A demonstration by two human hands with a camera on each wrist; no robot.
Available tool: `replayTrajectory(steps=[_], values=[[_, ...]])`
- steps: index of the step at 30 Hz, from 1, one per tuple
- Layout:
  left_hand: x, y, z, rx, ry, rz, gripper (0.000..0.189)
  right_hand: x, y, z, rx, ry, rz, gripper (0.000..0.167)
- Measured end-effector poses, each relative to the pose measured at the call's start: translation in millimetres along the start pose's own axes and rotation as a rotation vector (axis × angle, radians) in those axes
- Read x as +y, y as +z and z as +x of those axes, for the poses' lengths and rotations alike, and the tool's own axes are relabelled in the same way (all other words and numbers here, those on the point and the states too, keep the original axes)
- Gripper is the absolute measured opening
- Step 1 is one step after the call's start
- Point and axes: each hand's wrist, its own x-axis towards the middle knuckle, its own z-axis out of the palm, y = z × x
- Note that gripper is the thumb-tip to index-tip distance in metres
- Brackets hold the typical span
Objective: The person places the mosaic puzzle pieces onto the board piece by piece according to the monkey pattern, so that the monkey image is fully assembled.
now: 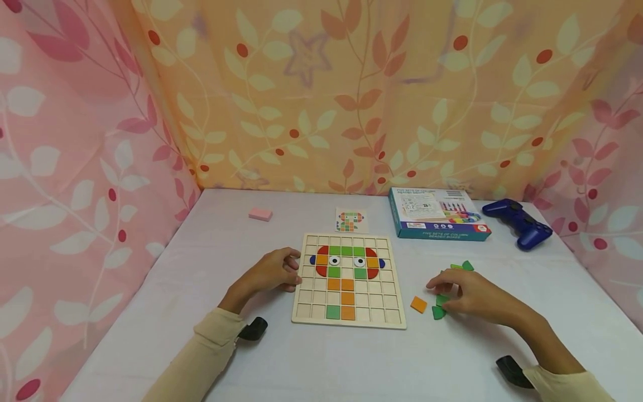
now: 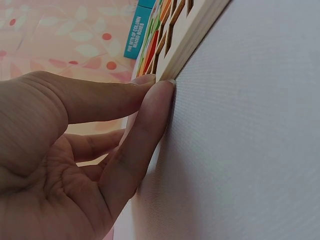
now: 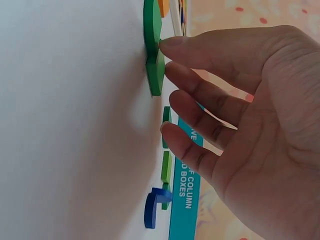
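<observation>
Wooden grid board (image 1: 376, 300), edge pinched by left hand (image 1: 273, 271), presumably for steadiness; right hand (image 1: 474, 297), fingers loosely parted, gripping nothing, among green tiles (image 1: 438, 312), apparently selecting.

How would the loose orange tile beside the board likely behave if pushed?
The loose orange tile would probably slide rather than roll, being square and lying flat on the white tabletop. Its straight edges suggest it is stiff. Being small next to the board, it is likely light and easily nudged.
</observation>
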Motion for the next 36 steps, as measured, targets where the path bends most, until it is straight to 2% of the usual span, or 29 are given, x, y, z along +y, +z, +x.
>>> replayTrajectory(steps=[8,24,30,36], values=[[-0.2,-1.6,-0.3,-0.022,0.006,-0.023,0.064,4.0,-3.3,-4.2,0.001,-0.006,-0.030,0.039],[-1.4,-1.6,-0.2,-0.012,0.004,-0.020,0.064,8.0,-4.9,-4.4,-0.004,0.024,-0.071,0.036],[-1.6,-2.9,-0.6,-0.014,0.015,-0.018,0.064,6.4,-4.8,-1.6,0.020,0.004,-0.101,0.033],[-0.9,-0.9,0.2,-0.004,0.001,-0.013,0.063,0.7,-4.0,1.2,0.044,-0.017,-0.093,0.032]])
